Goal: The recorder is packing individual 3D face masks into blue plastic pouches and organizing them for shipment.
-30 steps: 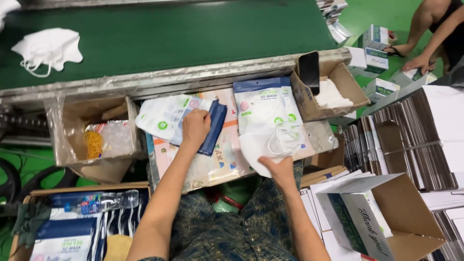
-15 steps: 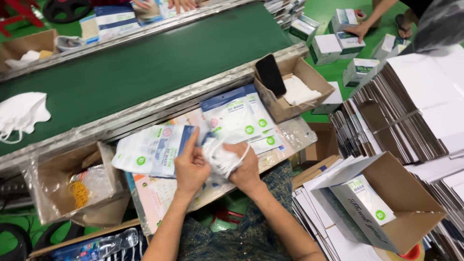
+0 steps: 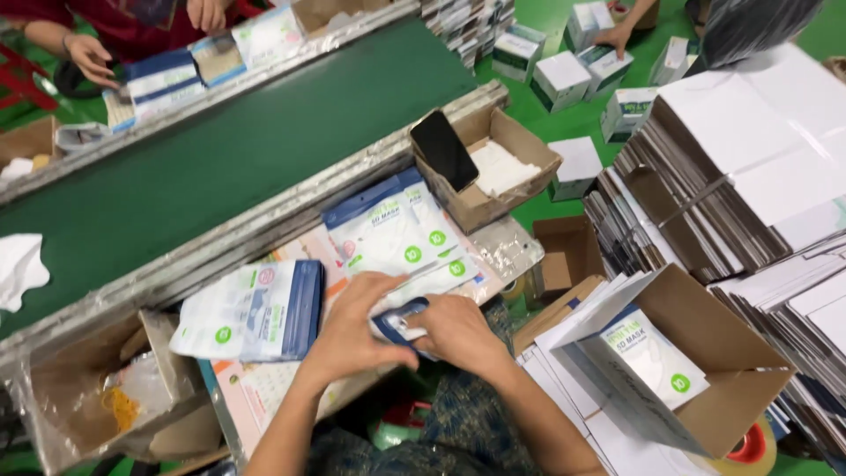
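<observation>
- two hands meet over the desk (image 3: 264, 397) edge: left hand (image 3: 352, 330) and right hand (image 3: 454, 330), both on one pouch (image 3: 398, 319).
- left hand fingers curled over the pouch's near end, thumb tucked under; closed on it.
- right hand fingers wrapped round the pouch's far side; closed on it too.
- pouch: white with dark blue end, mostly hidden between the hands, held just above the desk.
- one stack of pouches (image 3: 397, 234) lies flat just beyond the hands, white with green dots, blue tops.
- second stack (image 3: 256, 308) to the left, touching the desk, dark blue edge turned right.
- open carton (image 3: 489, 167) beyond the stacks, white stuff inside; black phone (image 3: 443, 150) leaning on its near wall.
- green belt (image 3: 220, 159) runs past the desk; white mask (image 3: 18, 269) on it at far left.
- open box (image 3: 705, 370) at right with one white pouch inside.
- other people's hands at top left and top right, well apart.
</observation>
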